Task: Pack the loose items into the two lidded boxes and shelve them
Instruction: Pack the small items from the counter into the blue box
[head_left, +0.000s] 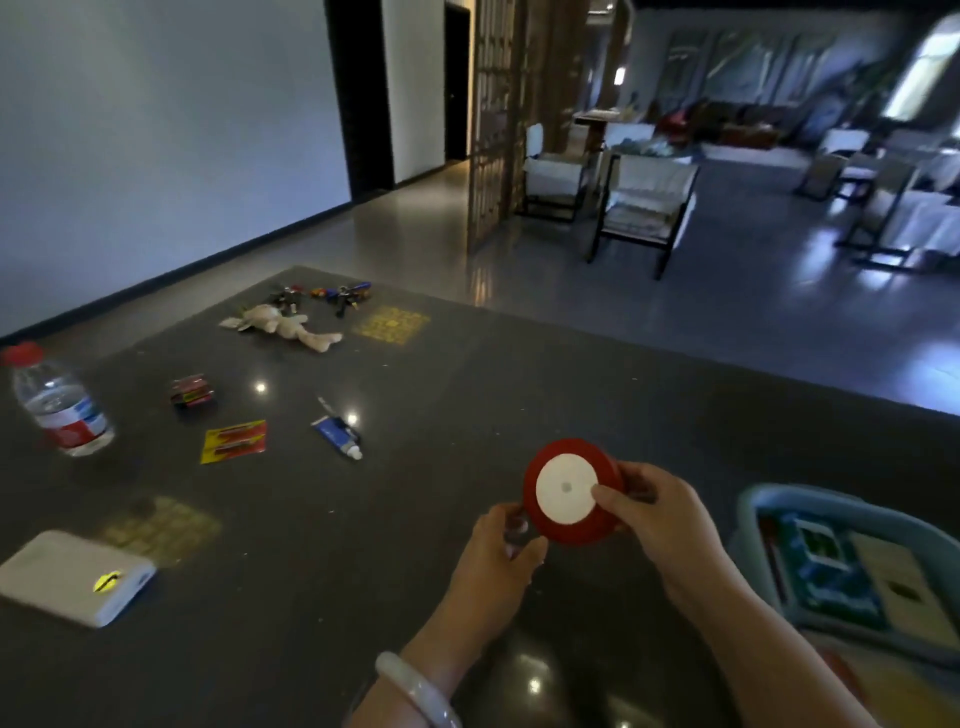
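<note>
Ribbon spool (567, 491): red, white face toward the camera, held up above the dark bench (467, 395).
Right hand (660, 525): gripping the spool's right edge, thumb on the white disc.
Left hand (506, 551): pinching its lower left rim.
Box (748, 509): blue, just right of the hands, already holding items.

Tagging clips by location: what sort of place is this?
Probably a hotel lounge or lobby: white-cushioned armchairs on a wide glossy floor, and a tall wooden lattice screen.
</note>
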